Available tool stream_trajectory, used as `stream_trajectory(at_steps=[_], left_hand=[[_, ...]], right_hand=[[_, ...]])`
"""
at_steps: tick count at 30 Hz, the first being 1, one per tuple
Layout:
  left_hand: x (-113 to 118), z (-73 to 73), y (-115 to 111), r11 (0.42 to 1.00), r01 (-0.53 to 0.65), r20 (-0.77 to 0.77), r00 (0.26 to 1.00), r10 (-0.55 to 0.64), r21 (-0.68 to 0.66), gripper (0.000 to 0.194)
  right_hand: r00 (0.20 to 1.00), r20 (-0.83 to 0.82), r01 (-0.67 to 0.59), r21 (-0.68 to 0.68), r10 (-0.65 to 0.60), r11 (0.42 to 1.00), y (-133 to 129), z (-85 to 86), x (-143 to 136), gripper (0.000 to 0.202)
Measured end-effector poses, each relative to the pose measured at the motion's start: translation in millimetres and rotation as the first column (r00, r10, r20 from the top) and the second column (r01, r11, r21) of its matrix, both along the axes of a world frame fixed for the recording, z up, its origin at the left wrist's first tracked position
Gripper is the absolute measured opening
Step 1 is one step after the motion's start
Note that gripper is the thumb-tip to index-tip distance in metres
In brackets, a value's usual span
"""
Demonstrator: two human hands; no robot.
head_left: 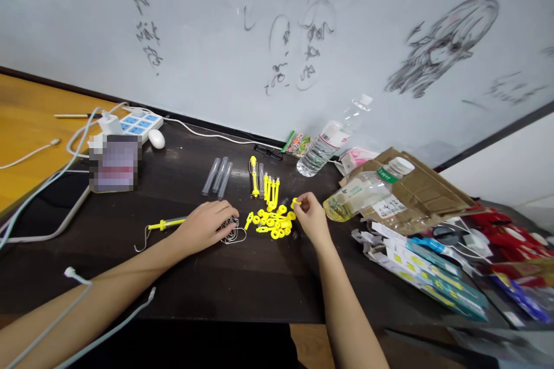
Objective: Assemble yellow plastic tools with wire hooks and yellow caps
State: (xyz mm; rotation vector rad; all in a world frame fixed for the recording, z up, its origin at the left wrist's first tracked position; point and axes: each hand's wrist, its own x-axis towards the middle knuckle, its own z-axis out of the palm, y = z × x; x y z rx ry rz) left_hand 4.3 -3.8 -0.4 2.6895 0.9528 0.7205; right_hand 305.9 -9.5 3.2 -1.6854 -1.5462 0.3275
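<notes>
My left hand [205, 225] lies over a tangle of thin metal wire pieces [235, 233], its fingers spread out across them. To its left, partly hidden by the hand and forearm, is a yellow plastic rod with a wire hook [163, 224]. My right hand [312, 219] pinches a small yellow plastic piece [295, 203] between thumb and finger. Beside it spreads a heap of yellow plastic rings and small parts [277, 222]. Behind the heap lie several yellow rods with metal tips [272, 189], and a clear tube with yellow ends [254, 177].
Clear plastic tubes [217, 177] lie behind my left hand. A water bottle [326, 141], a bottle of yellow drink [359, 196], cardboard [415, 202] and an opened box [428, 271] stand or lie to the right. At left are a power strip [141, 122], a mouse [156, 139] and cables.
</notes>
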Motion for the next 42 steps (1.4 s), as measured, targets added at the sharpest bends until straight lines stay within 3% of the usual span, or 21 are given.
stream_trajectory(at_steps=[4,9,13,19,22,25,30,33,37,42], left_hand=[[-12,4.1,13,0.996,-0.085,-0.033,0.996,0.085,0.003,0.016],[-20,8.3,18,0.996,-0.086,-0.045,0.995,0.087,0.026,0.018],[-23,6.5,14,0.99,-0.128,-0.14,0.981,0.134,0.052,0.017],[-33,5.8,19,0.981,-0.187,-0.275,0.947,0.165,-0.056,0.007],[-34,9.2,20,0.985,-0.156,-0.274,0.953,0.129,-0.077,0.008],[-30,12.4,17,0.991,-0.101,-0.229,0.97,0.079,-0.087,0.016],[-18,8.2,8,0.993,0.078,-0.117,0.989,-0.088,-0.086,0.025],[-13,2.1,7,0.983,0.126,-0.062,0.989,-0.135,-0.133,0.027],[-13,-2.9,11,0.97,0.069,-0.001,0.997,-0.071,-0.235,0.027],[-14,-3.3,13,0.955,0.053,0.057,0.998,-0.038,-0.293,0.026]], right_hand=[[0.993,0.091,-0.068,-0.102,0.077,0.992,1,-8.9,-6,0.004],[0.977,0.204,-0.038,-0.129,0.064,0.991,-2,-3.1,-10,0.016],[0.966,0.259,0.015,0.013,-0.018,1.0,-5,1.4,-12,0.022],[0.966,0.255,-0.015,0.175,-0.03,0.984,-6,3.9,-20,0.014],[0.976,0.207,-0.111,0.211,0.067,0.971,-10,3.8,-32,0.011],[0.955,0.169,-0.276,0.191,0.245,0.942,-18,1.9,-54,0.009],[0.847,0.129,-0.528,0.084,0.516,0.845,-28,-5.7,-86,0.035],[0.82,0.024,-0.572,0.039,0.572,0.819,-29,-11.8,-90,0.025],[0.829,-0.275,-0.495,0.044,0.486,0.868,-24,-14.4,-81,0.025],[0.723,-0.54,-0.431,0.136,0.431,0.892,-20,-5.9,-70,0.024]])
